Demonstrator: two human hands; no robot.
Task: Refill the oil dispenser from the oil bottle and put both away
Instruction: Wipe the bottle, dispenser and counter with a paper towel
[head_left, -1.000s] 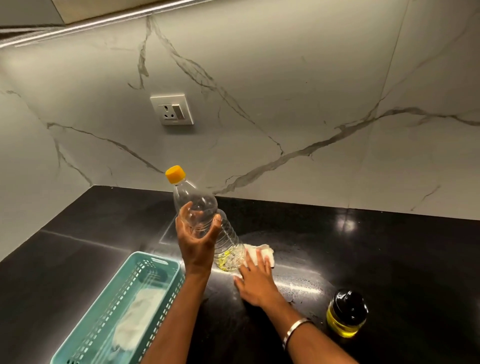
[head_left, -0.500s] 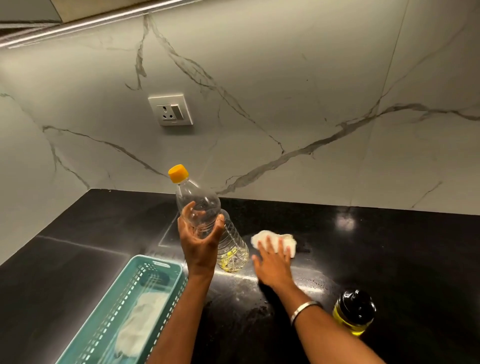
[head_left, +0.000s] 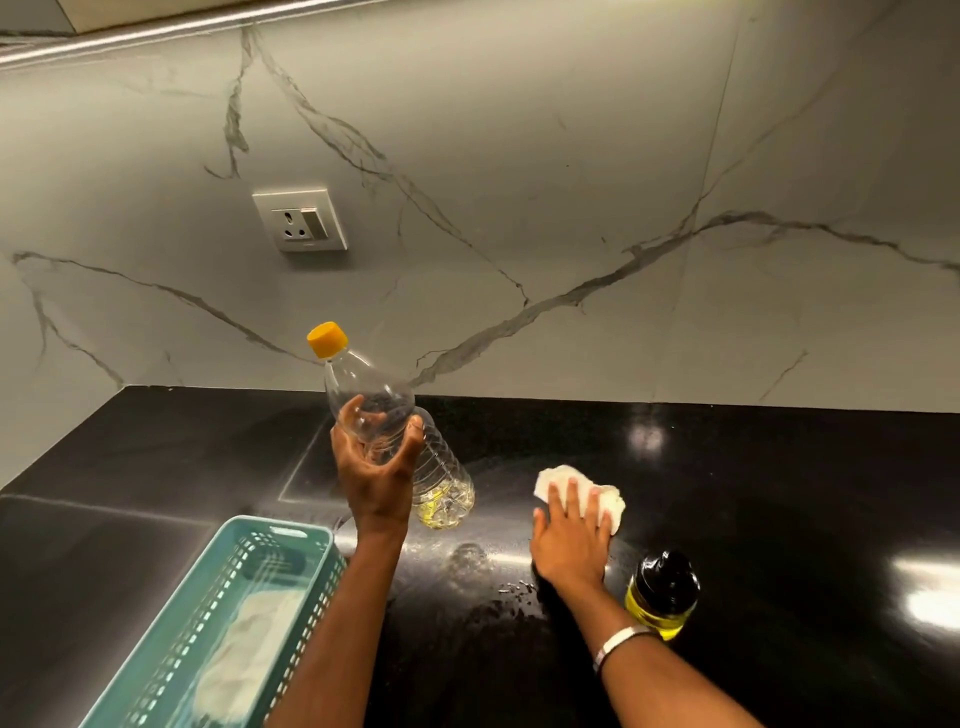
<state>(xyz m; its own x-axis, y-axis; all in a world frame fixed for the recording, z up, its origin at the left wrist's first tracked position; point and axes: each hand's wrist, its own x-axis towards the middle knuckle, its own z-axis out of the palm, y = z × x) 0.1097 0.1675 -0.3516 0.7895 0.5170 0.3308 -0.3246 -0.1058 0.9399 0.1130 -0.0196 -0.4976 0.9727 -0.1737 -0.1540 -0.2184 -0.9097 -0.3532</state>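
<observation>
My left hand (head_left: 376, 478) grips a clear plastic oil bottle (head_left: 441, 467) with a yellow cap, tilted with the cap up and left, held just above the black counter. Only a little yellow oil lies in its bottom. My right hand (head_left: 569, 540) lies flat, fingers spread, pressing a white crumpled cloth (head_left: 556, 480) onto the counter. The oil dispenser (head_left: 662, 595), a small jar of yellow oil with a black lid, stands upright just right of my right wrist.
A teal slotted plastic basket (head_left: 291, 540) with something white inside sits at the lower left. The black counter (head_left: 779, 493) shows wet smears near my right hand. A marble wall with a power socket (head_left: 300, 216) rises behind.
My right hand has slid the white cloth rightward across the counter, away from the bottle and toward the dispenser. The left hand has kept hold of the tilted bottle.
</observation>
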